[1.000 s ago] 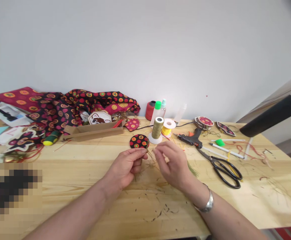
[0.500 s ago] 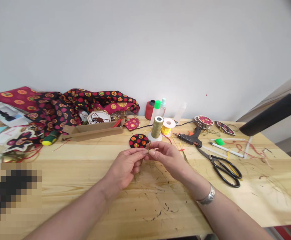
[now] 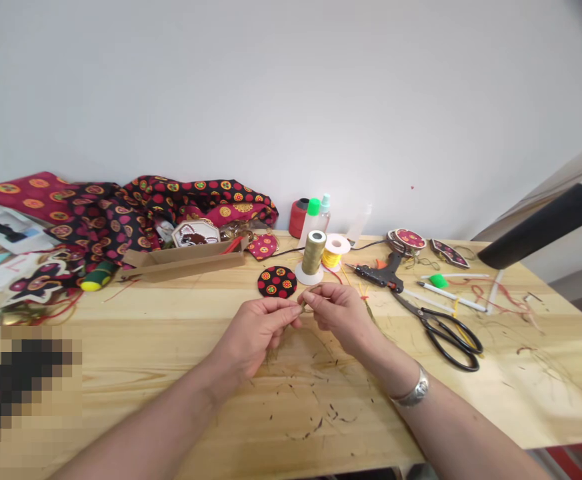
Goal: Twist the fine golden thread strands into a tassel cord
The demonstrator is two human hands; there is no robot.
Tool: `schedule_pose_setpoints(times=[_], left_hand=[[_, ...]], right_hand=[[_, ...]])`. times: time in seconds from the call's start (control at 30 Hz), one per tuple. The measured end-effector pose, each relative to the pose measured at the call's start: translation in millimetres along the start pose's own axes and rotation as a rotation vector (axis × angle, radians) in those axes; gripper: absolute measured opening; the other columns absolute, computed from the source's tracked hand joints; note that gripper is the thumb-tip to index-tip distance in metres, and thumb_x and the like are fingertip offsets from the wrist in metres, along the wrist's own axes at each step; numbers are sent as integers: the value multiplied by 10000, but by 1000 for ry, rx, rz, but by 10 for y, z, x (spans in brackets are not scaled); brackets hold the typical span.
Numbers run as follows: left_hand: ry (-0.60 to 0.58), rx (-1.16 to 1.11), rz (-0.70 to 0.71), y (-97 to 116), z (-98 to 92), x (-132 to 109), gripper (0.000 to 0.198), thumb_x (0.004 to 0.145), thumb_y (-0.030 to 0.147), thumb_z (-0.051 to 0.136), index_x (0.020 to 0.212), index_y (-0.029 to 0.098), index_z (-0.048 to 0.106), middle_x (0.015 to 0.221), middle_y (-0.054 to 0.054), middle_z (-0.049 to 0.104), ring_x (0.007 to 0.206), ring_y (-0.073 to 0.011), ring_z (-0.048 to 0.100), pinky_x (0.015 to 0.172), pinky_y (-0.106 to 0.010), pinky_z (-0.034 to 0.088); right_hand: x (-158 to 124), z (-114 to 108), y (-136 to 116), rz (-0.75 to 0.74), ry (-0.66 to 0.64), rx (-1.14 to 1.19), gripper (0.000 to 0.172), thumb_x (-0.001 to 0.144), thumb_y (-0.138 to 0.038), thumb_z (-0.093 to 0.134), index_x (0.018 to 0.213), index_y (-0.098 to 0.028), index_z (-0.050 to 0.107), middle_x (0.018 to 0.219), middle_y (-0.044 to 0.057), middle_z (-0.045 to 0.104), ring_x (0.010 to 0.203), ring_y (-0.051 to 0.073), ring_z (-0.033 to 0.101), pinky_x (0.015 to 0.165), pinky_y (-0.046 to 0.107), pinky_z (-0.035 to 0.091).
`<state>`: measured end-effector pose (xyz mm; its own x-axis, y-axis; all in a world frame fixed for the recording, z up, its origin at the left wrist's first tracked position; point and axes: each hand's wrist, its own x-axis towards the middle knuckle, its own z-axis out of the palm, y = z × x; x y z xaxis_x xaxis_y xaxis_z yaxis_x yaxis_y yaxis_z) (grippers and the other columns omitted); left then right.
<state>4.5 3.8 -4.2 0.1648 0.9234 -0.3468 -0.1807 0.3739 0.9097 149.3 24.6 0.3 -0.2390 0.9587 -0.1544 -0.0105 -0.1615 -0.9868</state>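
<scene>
My left hand [image 3: 258, 330] and my right hand [image 3: 343, 313] meet over the middle of the wooden table [image 3: 171, 373]. Both pinch a small bundle of olive-gold thread [image 3: 305, 307] between their fingertips. Loose strands hang from it under my left hand. Just behind the hands lies a round black fabric disc with red and yellow dots [image 3: 277, 281]. A spool of gold thread [image 3: 314, 253] stands behind it on a white base. A silver bracelet [image 3: 415, 393] is on my right wrist.
Black scissors [image 3: 445, 330], a glue gun [image 3: 381, 275] and pens [image 3: 448, 293] lie to the right. Patterned red-and-black cloth [image 3: 161, 207] and a flat cardboard box [image 3: 181, 261] sit at the back left. Glue bottles [image 3: 315, 217], a red spool [image 3: 298, 218] and yellow cord [image 3: 333, 257] stand near the wall. Thread scraps litter the tabletop.
My right hand moved left from open and apart to meet my left hand, and its fingers closed on the thread bundle. The left hand stayed nearly still.
</scene>
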Motion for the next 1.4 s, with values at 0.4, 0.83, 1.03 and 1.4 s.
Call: schedule_pose_setpoints(times=[0.4,0.83,1.03,1.4], left_hand=[[-3,13,11,-8,-3,-3,172,660,288,661,676,117,662,534,16,536,385,-10,271,361,-171,145],[19,-129,-22,5,-73,31,134,646,240,671,653,112,634,551,19,549,379,2,240,357,-149,138],[24,-126,-23,-4,-76,25,136,644,242,672,674,113,640,549,18,551,385,1,242,358,-144,149],[4,-95,-14,-5,-45,13,153,638,262,670,671,116,638,550,22,533,394,-7,257,365,-157,149]], right_hand=[[-17,-23,-54,-99,4,-223,251,754,-314,546,583,-135,589,536,-20,516,503,74,410,497,215,334],[3,-57,-34,-125,-88,-347,138,730,-228,566,649,-136,631,583,-4,572,545,89,472,543,222,385],[-2,-99,-96,-140,-97,-426,187,766,-241,500,710,-135,644,716,32,623,653,125,539,613,251,416],[-3,-21,-13,-24,-192,43,248,718,-353,587,773,-116,633,664,34,620,603,109,552,646,279,454]])
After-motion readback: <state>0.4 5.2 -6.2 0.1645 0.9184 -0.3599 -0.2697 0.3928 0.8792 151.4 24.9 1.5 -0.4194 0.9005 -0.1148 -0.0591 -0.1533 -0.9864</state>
